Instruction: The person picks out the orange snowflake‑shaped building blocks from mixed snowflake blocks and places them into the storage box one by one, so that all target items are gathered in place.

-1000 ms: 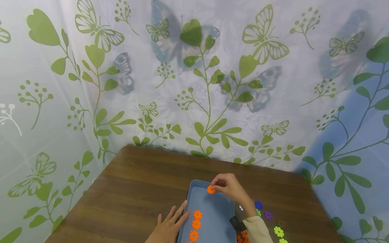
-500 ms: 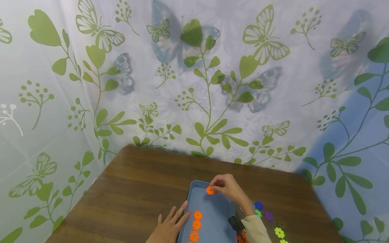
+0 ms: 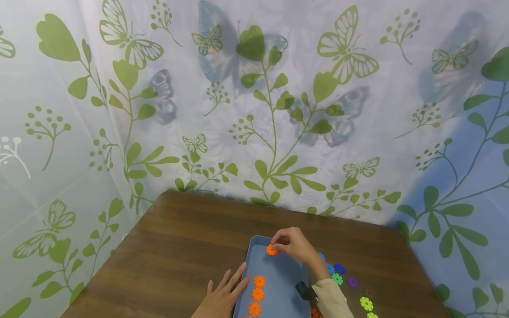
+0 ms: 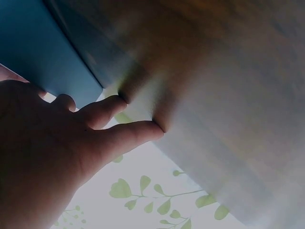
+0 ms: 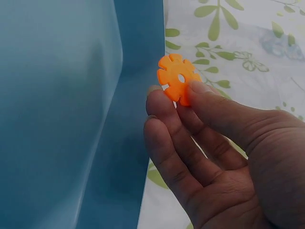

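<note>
Between thumb and fingers my right hand (image 3: 296, 247) pinches an orange notched disc (image 5: 178, 78) with a hole in its middle. That hand is over the far end of the blue-grey tray (image 3: 278, 276). Near the tray's left side, several orange discs (image 3: 258, 293) lie in a row inside it. My left hand (image 3: 220, 295) rests with spread fingers at the tray's left edge. In the left wrist view, some fingers of the left hand (image 4: 86, 133) are at the tray's side and others touch the brown table.
Right of the tray on the wooden table (image 3: 191, 234) lie loose discs: blue (image 3: 339, 268), green (image 3: 337, 278), purple (image 3: 352, 282) and yellow-green (image 3: 366, 303). More orange ones (image 3: 314, 312) are partly hidden by the right sleeve. A patterned curtain (image 3: 222, 110) hangs behind the table.
My right hand has moved slightly left with the orange disc, uncovering more blue discs beside the tray. The left hand has stayed in place.
</note>
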A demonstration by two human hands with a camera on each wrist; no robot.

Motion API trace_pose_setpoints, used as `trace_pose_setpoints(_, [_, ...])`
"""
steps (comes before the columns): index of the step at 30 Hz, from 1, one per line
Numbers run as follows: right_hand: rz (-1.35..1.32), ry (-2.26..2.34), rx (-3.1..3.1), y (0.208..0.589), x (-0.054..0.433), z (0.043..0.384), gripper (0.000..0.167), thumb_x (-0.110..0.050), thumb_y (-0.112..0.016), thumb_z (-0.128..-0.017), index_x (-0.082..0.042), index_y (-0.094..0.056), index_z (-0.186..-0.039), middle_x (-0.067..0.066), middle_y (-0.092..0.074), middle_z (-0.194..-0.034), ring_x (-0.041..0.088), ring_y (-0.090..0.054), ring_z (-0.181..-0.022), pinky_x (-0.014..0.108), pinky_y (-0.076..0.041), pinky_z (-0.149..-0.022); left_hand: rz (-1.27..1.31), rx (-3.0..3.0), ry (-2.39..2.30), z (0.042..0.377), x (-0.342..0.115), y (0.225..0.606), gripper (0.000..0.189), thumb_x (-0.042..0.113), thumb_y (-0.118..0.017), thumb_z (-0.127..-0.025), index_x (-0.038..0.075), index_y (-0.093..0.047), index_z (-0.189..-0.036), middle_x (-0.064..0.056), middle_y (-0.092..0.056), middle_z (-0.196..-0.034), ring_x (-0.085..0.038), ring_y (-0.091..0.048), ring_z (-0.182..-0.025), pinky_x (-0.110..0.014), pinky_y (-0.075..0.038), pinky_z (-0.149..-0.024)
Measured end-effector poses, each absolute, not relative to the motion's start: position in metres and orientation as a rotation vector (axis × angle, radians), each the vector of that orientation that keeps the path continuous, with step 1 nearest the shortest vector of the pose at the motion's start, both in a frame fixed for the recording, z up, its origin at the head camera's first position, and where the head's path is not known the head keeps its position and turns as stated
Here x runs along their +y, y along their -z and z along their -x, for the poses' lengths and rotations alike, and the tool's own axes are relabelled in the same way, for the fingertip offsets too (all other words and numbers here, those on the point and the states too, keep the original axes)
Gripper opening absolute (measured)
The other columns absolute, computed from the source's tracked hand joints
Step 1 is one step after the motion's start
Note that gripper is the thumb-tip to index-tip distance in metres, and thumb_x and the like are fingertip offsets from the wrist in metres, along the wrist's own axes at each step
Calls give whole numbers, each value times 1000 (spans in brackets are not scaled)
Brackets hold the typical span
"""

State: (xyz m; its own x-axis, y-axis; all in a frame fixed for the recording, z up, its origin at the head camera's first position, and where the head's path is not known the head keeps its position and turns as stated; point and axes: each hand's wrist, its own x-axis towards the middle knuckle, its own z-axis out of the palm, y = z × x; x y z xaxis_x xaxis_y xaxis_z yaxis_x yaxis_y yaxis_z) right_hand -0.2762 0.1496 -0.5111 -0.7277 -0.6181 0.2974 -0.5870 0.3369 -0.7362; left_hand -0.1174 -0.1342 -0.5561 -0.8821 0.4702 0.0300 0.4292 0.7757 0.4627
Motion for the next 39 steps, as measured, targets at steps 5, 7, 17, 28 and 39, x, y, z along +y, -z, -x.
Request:
trace_pose_setpoints(5, [1200,1353,2532,511,145,274,5,4,-79,-95,-1,-79,-94,9,-79,-86,19,-73,-67,28,-62,-66,-708,2879,-725,118,-133,556,84,72,-59,-100,19,-49,-164,7,-20,-181,-56,-46,-146,-92,-36,-94])
trace_pose_setpoints(7, [1194,1346,2524,511,144,274,5,5,-79,-95,0,-79,-94,10,-79,-86,19,-74,-68,28,-62,-66,-706,2877,-728,118,-132,555,85,72,-59,-100,18,-48,-164,6,-21,-181,-56,-46,-147,-92,-36,-93])
trace_pose_setpoints(17, [1070,1283,2492,515,136,273,3,1,-78,-97,3,-78,-94,9,-79,-86,16,-72,-68,27,-61,-67,-712,2877,-719,116,-132,551,87,72,-62,-99,17,-48,-165,3,-21,-181,-56,-46,-147,-92,-36,-93])
trace_pose_setpoints(28, [1037,1254,2456,519,130,273,4,2,-79,-96,2,-78,-92,8,-78,-83,18,-72,-67,26,-60,-66,-723,2890,-710,116,-132,552,87,73,-62,-98,17,-48,-164,4,-22,-180,-56,-47,-146,-92,-37,-92])
trace_pose_setpoints(39, [1076,1173,2464,526,123,278,9,3,-80,-95,-3,-79,-88,5,-77,-80,15,-72,-64,25,-59,-63,-720,2899,-705,117,-131,552,86,73,-62,-98,19,-49,-164,2,-25,-180,-55,-48,-145,-91,-39,-91])
